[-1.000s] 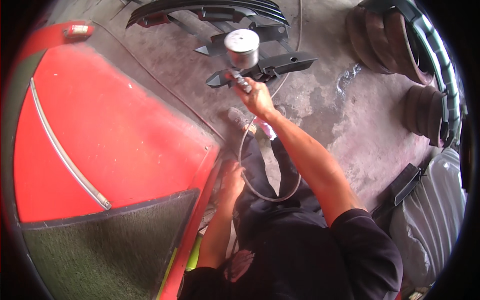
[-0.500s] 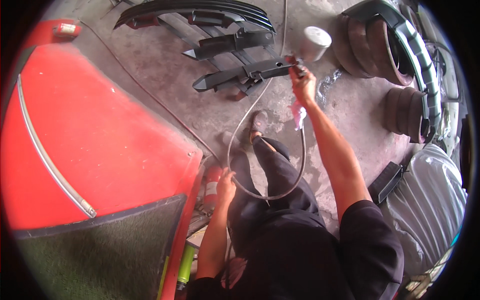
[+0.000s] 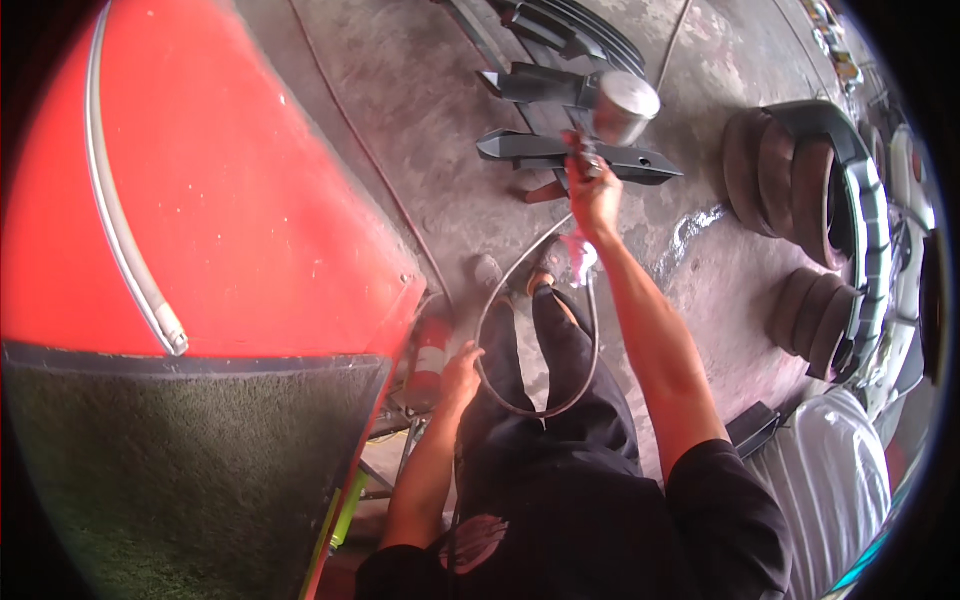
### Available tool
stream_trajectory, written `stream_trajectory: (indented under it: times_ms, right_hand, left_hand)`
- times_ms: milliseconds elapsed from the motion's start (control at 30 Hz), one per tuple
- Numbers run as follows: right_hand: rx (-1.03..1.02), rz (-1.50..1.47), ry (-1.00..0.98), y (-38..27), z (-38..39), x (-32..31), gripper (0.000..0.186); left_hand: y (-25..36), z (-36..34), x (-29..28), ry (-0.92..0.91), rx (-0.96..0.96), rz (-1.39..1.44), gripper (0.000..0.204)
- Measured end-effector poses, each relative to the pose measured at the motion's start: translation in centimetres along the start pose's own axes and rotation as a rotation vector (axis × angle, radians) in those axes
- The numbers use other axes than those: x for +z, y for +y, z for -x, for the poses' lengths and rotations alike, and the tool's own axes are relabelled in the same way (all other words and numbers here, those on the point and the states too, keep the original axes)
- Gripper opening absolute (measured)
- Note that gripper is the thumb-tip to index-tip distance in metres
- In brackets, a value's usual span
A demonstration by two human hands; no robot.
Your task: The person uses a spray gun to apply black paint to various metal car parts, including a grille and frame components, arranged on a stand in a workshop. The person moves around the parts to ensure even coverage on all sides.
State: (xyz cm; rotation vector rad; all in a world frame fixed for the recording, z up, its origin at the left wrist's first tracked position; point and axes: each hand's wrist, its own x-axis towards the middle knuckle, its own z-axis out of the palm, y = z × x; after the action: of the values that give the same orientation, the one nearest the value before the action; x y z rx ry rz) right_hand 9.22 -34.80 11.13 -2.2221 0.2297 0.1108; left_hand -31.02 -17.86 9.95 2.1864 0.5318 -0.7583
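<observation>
My right hand point(image 3: 596, 203) is closed round the handle of a spray gun point(image 3: 588, 160) with a silvery cup point(image 3: 627, 103) on top. The gun is over the dark car trim pieces point(image 3: 525, 147), which lie in a row on a support. A pinkish cloth or plastic wrap point(image 3: 580, 258) hangs below the grip. From there the air hose point(image 3: 540, 412) loops down in front of my legs to my left hand point(image 3: 461, 374), whose fingers are wrapped round it. Whether the gun touches the nearest trim piece cannot be told.
To the left stands a large red panel point(image 3: 230, 220) with a grey strip point(image 3: 135, 255) on it. A red cylinder point(image 3: 430, 360) is beside its corner. On the right, stacked tyres point(image 3: 780, 180) have a dark bumper point(image 3: 862, 200) leaning on them, near a silver cover point(image 3: 825, 460).
The view has shifted, so the trim pieces appear farther right and the red panel higher. Against them, the spray gun has moved left along the nearest pieces. Both hands keep their hold.
</observation>
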Motion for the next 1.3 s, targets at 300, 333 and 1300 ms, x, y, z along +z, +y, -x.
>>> stream_trajectory:
  times_ms: [300, 333, 1300]
  right_hand:
    - [-0.126, -0.116, -0.307, -8.7, 0.2, 9.4, 0.040]
    - [-0.119, -0.130, -0.299, -8.6, 0.3, 9.4, 0.040]
    - [0.171, -0.103, -0.077, 1.0, -7.7, -8.9, 0.030]
  left_hand:
    - [-1.9, 1.6, 3.2, 0.043, -0.033, 0.098, 0.037]
    - [-2.1, 1.6, 3.6, 0.051, -0.027, 0.105, 0.037]
    - [6.0, -2.2, -0.9, -0.161, 0.028, -0.036, 0.039]
